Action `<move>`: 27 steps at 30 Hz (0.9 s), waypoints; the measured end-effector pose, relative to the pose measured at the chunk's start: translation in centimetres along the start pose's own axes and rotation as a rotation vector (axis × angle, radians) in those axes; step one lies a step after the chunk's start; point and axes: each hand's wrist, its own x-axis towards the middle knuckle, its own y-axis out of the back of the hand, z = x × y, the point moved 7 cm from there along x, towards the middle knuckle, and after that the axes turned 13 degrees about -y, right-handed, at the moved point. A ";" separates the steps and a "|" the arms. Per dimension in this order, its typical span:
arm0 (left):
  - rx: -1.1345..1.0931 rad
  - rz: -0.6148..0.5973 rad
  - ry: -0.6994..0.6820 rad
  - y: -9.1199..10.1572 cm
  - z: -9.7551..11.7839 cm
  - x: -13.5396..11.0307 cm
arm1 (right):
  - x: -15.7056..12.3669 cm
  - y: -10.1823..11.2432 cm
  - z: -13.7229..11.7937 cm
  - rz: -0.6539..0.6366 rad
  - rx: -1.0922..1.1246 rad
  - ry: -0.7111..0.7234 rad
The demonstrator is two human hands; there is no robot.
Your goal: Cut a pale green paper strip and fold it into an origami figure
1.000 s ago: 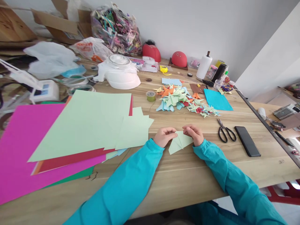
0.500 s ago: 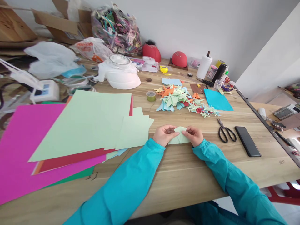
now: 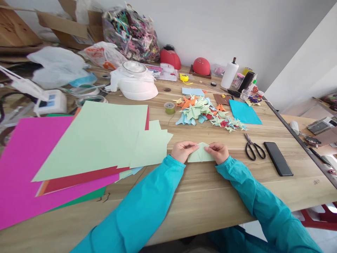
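Near the tabletop's front edge, the left hand and right hand pinch a folded pale-green paper from either side.

A plain white wall is running behind the long wooden table, which is filling most of the view. Soft, even light is falling across its top. To the right, a white pillar is jutting in, with another wooden surface standing beside it
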 end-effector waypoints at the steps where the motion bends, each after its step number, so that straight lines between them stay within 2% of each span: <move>1: 0.009 -0.009 -0.003 0.0 0.0 0.0 | 0.0 0.0 0.0 0.001 0.005 0.002; 10: 0.107 -0.030 -0.055 0.1 1.0 0.2 | 0.2 0.0 0.2 -0.012 0.004 -0.017; 18: 0.164 -0.081 -0.062 -0.5 1.5 -0.4 | 0.0 -0.6 0.3 -0.080 0.014 0.015; 24: 0.183 -0.132 -0.141 -1.0 2.3 -0.4 | -0.4 -1.4 0.0 -0.170 -0.017 0.058; 27: 0.180 -0.156 -0.147 -1.1 2.3 -0.4 | -0.4 -1.4 0.1 -0.164 -0.022 0.049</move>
